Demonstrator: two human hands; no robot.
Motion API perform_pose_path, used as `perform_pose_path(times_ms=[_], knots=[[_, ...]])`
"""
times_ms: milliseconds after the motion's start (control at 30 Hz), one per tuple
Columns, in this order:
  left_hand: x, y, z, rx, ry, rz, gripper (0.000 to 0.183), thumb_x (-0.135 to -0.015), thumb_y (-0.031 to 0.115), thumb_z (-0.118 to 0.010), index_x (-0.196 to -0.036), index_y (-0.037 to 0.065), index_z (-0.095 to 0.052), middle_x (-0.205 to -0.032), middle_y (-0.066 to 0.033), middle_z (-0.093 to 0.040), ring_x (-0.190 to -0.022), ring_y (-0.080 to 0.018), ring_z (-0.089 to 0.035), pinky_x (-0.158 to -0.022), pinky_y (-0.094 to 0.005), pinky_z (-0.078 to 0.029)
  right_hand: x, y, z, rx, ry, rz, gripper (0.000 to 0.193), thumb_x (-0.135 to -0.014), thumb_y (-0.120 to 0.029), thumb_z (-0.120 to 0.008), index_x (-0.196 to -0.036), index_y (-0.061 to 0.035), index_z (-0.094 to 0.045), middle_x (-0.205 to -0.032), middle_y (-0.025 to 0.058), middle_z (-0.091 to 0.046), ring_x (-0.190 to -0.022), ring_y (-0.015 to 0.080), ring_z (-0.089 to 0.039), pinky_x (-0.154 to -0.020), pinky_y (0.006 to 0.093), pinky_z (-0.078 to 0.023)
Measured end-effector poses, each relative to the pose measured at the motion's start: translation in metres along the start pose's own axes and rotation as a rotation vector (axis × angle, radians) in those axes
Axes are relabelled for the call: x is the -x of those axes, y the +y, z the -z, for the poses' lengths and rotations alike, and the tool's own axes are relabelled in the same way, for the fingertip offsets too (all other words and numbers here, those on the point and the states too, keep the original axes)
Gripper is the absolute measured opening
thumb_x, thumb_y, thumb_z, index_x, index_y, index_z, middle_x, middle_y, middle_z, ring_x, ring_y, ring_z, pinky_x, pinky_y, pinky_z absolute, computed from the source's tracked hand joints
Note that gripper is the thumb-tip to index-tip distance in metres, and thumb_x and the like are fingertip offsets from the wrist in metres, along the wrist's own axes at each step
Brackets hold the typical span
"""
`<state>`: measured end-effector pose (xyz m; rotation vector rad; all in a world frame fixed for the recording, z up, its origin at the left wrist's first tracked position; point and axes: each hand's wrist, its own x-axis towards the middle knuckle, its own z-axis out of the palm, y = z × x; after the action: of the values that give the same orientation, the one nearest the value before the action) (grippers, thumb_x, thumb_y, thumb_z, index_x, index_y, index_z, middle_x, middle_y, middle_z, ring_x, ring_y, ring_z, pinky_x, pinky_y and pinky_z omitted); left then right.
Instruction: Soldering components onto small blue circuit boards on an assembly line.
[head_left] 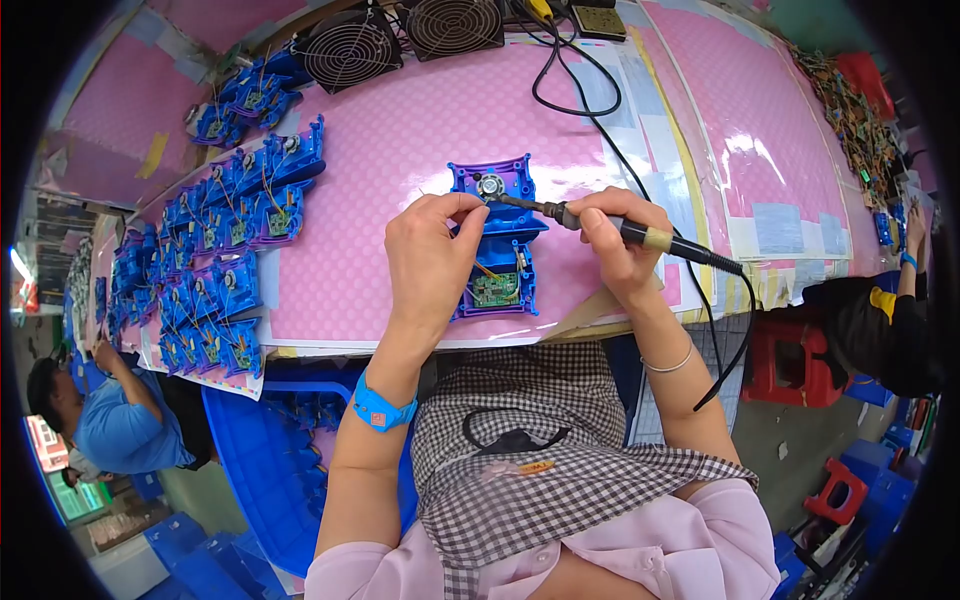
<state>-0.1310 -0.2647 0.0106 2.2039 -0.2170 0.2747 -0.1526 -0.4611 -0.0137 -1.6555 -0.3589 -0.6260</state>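
The bench [380,140] is showing pink with paler dots. The opened case [512,226] is displaying blue and purple, its circuit board [495,292] green. The soldering iron [692,249] is showing black with a tan band. Nearer, the apron [560,515] is bearing dark-and-white checks, the shirt [715,535] is looking pale pink, and the left tub [245,440] blue.

Near the middle of the frame, a blue plastic casing [529,255] lies opened on its back, its 2 halves end to end, insides facing up. The upper half holds a round, silver-rimmed speaker [490,186]; the lower, a green circuit board [496,291] with thin wires around it. A black soldering iron [632,231] with 1 tan band slants in from right of centre, its tip at the speaker's lower edge, contact unclear.
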Motion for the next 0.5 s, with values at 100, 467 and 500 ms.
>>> perform_pose_path(times_ms=[100, 467, 500], knots=[[0.000, -0.001, 0.000, -0.007, 0.003, -0.009, 0.011, -0.077, 0.007, -0.071, -0.085, 0.000, -0.072, -0.072, -0.0085, -0.067, -0.063, -0.0128, -0.059, -0.058, -0.0271, -0.046, 0.004, 0.000, 0.003, -0.046, 0.055, -0.014, 0.013, -0.079, -0.006, -0.060, -0.082, 0.0035, -0.067, -0.065, 0.0075, -0.062, -0.053, 0.0099, -0.054, -0.048, 0.0223, -0.040], [-0.001, -0.002, -0.003, -0.008, -0.008, -0.032, 0.010, -0.077, 0.008, -0.070, -0.084, 0.001, -0.072, -0.074, -0.0086, -0.068, -0.065, -0.0138, -0.061, -0.057, -0.0277, -0.046, -0.009, 0.006, 0.006, 0.088, 0.144, 0.227, 0.025, -0.097, -0.020, -0.055, -0.113, 0.0002, -0.057, -0.067, 0.0038, -0.052, -0.051, 0.0092, -0.046, -0.050, 0.0223, -0.036], [-0.001, -0.006, -0.003, -0.010, -0.008, -0.031, 0.010, -0.077, 0.008, -0.070, -0.084, 0.001, -0.072, -0.074, -0.0085, -0.068, -0.065, -0.0140, -0.061, -0.057, -0.0280, -0.046, -0.006, 0.004, 0.003, 0.077, 0.134, 0.229, 0.025, -0.097, -0.020, -0.055, -0.113, 0.0002, -0.057, -0.067, 0.0038, -0.052, -0.051, 0.0092, -0.046, -0.050, 0.0223, -0.036]])
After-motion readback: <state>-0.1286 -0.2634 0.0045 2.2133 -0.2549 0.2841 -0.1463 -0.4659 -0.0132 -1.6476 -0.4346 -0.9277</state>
